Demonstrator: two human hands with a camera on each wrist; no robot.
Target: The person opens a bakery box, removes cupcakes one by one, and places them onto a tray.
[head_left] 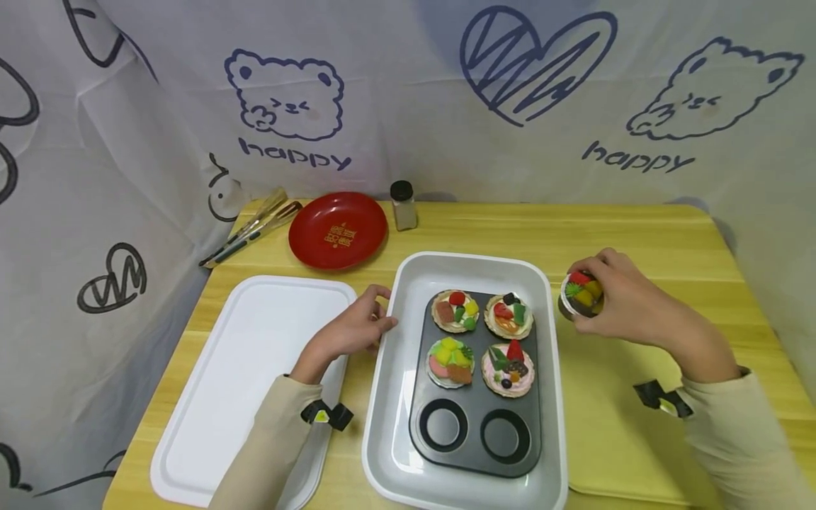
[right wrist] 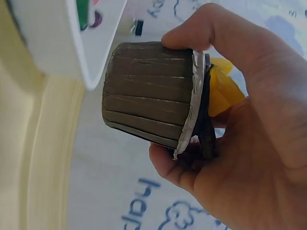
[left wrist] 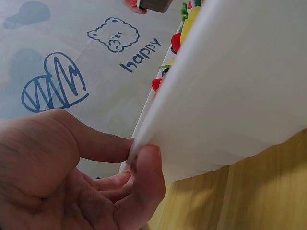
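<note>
My right hand (head_left: 627, 301) grips a cupcake (right wrist: 146, 93) by its sides, in the air right of the deep white tray (head_left: 468, 258). The cupcake has a pleated brown cup with a pale rim, and red, green and yellow fruit on top. My left hand (left wrist: 72, 167) pinches that tray's left rim between thumb and fingers. Inside the tray lies a dark muffin tin (head_left: 474, 425). Several fruit-topped cakes, among them one with a pink top (head_left: 508, 370), sit in its back and middle cups. The two front cups hold nothing.
A flat white lid or tray (head_left: 255, 368) lies at the left. Behind are a red plate (head_left: 363, 244), a black-capped shaker (head_left: 404, 212) and tongs with other utensils (head_left: 255, 228). At the right lies a yellow mat or board (head_left: 625, 425). Printed white cloth (head_left: 408, 92) hangs behind the table.
</note>
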